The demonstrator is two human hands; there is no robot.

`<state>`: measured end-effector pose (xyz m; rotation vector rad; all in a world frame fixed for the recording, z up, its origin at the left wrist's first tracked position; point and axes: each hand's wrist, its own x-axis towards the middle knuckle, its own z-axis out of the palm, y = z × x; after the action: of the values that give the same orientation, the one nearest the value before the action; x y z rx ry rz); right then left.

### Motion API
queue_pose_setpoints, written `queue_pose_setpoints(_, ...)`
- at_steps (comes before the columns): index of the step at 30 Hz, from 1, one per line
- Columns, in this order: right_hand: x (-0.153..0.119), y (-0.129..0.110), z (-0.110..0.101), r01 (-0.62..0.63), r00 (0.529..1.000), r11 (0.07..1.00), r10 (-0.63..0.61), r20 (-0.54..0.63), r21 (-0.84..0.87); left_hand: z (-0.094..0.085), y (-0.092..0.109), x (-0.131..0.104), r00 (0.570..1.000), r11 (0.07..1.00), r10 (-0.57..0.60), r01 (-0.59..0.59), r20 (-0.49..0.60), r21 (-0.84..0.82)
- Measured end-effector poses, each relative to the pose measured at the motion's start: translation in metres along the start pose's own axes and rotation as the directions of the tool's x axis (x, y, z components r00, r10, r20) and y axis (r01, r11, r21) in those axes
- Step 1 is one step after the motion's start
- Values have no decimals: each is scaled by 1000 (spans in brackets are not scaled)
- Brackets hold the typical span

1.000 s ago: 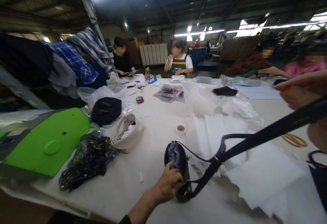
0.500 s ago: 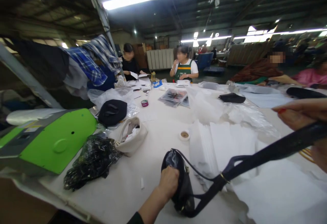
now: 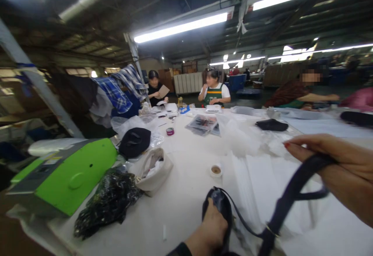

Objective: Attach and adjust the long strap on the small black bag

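Note:
A small black bag (image 3: 225, 201) stands on the white table in front of me, its lower part cut off by the frame edge. My left hand (image 3: 214, 223) is closed on the bag's top, fingers partly hidden against it. At the right, my right hand (image 3: 344, 166) holds up the bag's black strap (image 3: 287, 203), which is looped between thumb and fingers. A metal ring shows on the strap, and a thin black cord (image 3: 244, 223) runs from the bag to it.
Beside the bag lie stacked white sheets (image 3: 262, 182) and a tape roll (image 3: 216, 170). To the left are a cream fabric pouch (image 3: 159, 176), crumpled black plastic (image 3: 107, 201), a black cap (image 3: 135, 142) and a green machine (image 3: 78, 174). Several people sit around the table.
My right hand has come further into view, moving left, and the strap now hangs more steeply. The view has tilted up, so the bag appears lower and further right, with my left hand still on it.

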<state>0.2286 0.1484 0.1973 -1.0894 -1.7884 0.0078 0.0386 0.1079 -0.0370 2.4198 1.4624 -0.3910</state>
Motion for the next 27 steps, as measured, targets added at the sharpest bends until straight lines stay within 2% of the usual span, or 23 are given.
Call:
queue_pose_setpoints(1, 2, -9, -1, 2, 1000, 1000, -2, 3, 19, -4, -4, -6, 999, 999, 28, -29, -40, -24)
queue_pose_setpoints(3, 7, -18, -1, 12, 1000, 999, -13, 19, 50, -14, -14, -16, 998, 996, 54, -57, -44, -66)
queue_pose_setpoints(6, 13, -15, 1, 26, 998, 998, -29, 58, 52, -26, -23, -31, 996, 989, 50, -59, -70, -139)
queue_pose_setpoints(8, 15, -12, 2, 41, 996, 998, -44, 78, 49, -33, -22, -44, 992, 980, 20, -45, -127, -192)
queue_pose_setpoints(10, 16, -11, 1, 53, 996, 997, -57, 74, 54, -38, -13, -59, 969, 945, -63, -20, -240, -327)
queue_pose_setpoints(12, 18, -13, 0, 54, 997, 997, -57, 47, 52, -42, 0, -72, 918, 833, -178, -52, -355, -551)
queue_pose_setpoints(14, 19, -16, 0, 54, 998, 997, -56, 26, 54, -44, 17, -78, 887, 654, -241, -150, -393, -742)
queue_pose_setpoints(18, 23, -19, 5, 65, 997, 995, -67, 33, 74, -43, 51, -72, 917, 385, -228, -224, -328, -895)
queue_pose_setpoints(21, 27, -14, 7, 53, 998, 997, -55, 37, 51, -39, 63, -66, 890, 151, -323, -288, -323, -946)
queue_pose_setpoints(24, 32, 3, 7, 58, 998, 987, -53, 36, -150, -37, 59, -70, 841, -9, -455, -332, -292, -943)
queue_pose_setpoints(26, 30, 18, 8, 67, 992, 928, -23, 123, -365, -38, 54, -77, 789, -54, -554, -352, -265, -934)
queue_pose_setpoints(27, 27, 27, 10, 92, 978, 896, 1, 208, -435, -39, 51, -80, 759, -73, -599, -371, -257, -926)
